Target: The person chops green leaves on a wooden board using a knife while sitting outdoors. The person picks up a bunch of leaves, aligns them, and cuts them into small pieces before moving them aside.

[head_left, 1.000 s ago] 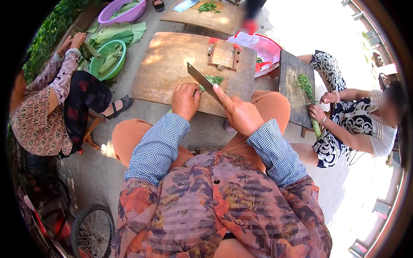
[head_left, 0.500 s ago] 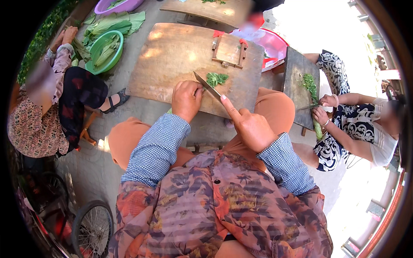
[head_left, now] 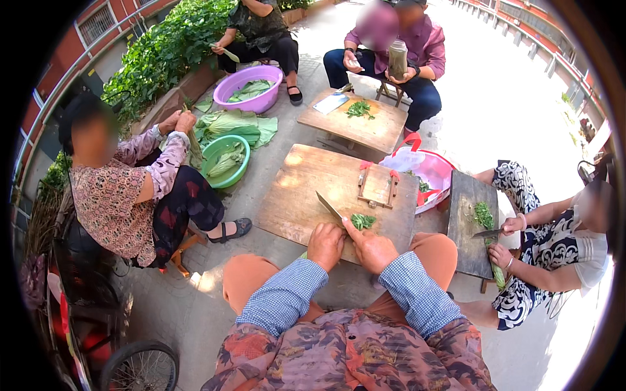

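Observation:
My right hand [head_left: 373, 249] grips a kitchen knife [head_left: 330, 206], its forefinger stretched along the back of the blade. The blade points away and to the left over a wooden board [head_left: 287, 195]. Close beside the knife, my left hand [head_left: 326, 246] is closed with curled fingers, near the board's front edge. A bit of green stalk [head_left: 304, 255] shows by my left wrist; the rest of it is hidden under the hand. Chopped greens [head_left: 364, 222] lie in a small heap just beyond my right hand.
A small upturned wooden stool [head_left: 377, 185] rests on my board. Behind stand another board [head_left: 319, 119] and a pink basin [head_left: 433, 166]. At left are a green basin [head_left: 242, 171], a purple basin [head_left: 222, 91] and large leaves [head_left: 228, 124]. At right a person cuts greens on a dark board [head_left: 466, 221].
The view has tilted up and turned left, bringing more people into sight. My two hands have drawn closer together at the knife, with the right now against the left.

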The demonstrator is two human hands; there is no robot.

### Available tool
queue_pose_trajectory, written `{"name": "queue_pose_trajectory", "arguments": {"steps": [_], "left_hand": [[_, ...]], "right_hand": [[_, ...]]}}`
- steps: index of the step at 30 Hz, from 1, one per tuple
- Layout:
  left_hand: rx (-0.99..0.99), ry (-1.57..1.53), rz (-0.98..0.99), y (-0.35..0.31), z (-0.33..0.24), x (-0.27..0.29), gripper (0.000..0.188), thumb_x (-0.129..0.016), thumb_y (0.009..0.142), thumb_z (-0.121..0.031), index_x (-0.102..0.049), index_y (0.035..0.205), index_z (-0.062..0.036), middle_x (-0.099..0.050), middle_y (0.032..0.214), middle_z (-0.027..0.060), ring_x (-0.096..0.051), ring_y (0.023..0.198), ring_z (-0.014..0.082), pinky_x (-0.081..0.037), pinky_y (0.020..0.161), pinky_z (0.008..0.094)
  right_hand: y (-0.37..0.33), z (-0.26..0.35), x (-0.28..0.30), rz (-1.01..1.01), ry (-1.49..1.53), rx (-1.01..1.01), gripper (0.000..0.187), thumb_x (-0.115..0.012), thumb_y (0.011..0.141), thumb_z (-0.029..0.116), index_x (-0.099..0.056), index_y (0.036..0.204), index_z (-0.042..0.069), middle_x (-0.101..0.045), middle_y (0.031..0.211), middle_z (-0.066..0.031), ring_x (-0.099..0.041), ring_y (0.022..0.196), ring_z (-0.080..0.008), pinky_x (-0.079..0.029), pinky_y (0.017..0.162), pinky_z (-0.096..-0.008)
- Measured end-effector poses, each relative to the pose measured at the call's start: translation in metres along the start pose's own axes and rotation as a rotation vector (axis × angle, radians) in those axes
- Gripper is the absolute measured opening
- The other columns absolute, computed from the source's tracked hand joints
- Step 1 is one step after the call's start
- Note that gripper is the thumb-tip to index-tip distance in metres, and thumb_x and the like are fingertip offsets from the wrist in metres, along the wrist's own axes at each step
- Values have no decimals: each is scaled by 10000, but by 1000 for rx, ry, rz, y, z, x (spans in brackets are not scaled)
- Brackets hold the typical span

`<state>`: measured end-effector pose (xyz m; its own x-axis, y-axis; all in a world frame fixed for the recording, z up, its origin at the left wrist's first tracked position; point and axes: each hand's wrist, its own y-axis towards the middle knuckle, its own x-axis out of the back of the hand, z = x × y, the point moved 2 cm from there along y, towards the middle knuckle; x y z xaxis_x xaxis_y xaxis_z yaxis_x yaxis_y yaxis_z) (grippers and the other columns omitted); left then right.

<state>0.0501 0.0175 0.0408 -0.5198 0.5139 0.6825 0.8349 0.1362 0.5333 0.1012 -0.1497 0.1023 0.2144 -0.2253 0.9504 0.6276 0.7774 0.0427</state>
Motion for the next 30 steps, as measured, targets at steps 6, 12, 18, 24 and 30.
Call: {"name": "queue_pose_trajectory", "arguments": {"steps": [6,12,18,24,30], "left_hand": [[11,-29,-37,-3,0,-2,105,-759,832,-56,-707,923,-59,-688,941,109,-633,928,351,-527,842,444],[6,-68,-51,2,-2,-1,101,-761,831,-56,-694,905,-65,-695,940,117,-630,925,358,-523,841,454],[15,-134,-20,1,1,-18,117,-765,823,-23,-693,910,-55,-689,912,126,-633,901,364,-507,820,473],[59,-145,40,-4,13,-21,99,-747,853,-6,-702,938,-30,-682,921,145,-642,903,366,-506,811,470],[99,-141,84,-5,11,-18,95,-725,875,4,-705,967,-9,-684,941,158,-648,911,365,-510,813,470]], "right_hand": [[-34,0,4,-4,-123,-23,803,-568,942,83,-291,1678,246,-665,878,-206,-702,645,-391,-580,581,-509],[-39,-2,6,-14,-103,-50,824,-567,944,86,-253,1688,246,-668,907,-212,-709,673,-394,-582,599,-513],[-48,-3,20,70,55,-72,804,-569,980,132,-207,1693,211,-686,972,-223,-717,771,-395,-585,668,-504],[-47,-10,15,152,87,-53,817,-573,957,148,-211,1691,161,-694,921,-216,-726,788,-380,-581,654,-485],[-61,-10,17,102,42,14,818,-563,948,130,-226,1691,186,-726,866,-197,-739,796,-372,-578,688,-488]]}}
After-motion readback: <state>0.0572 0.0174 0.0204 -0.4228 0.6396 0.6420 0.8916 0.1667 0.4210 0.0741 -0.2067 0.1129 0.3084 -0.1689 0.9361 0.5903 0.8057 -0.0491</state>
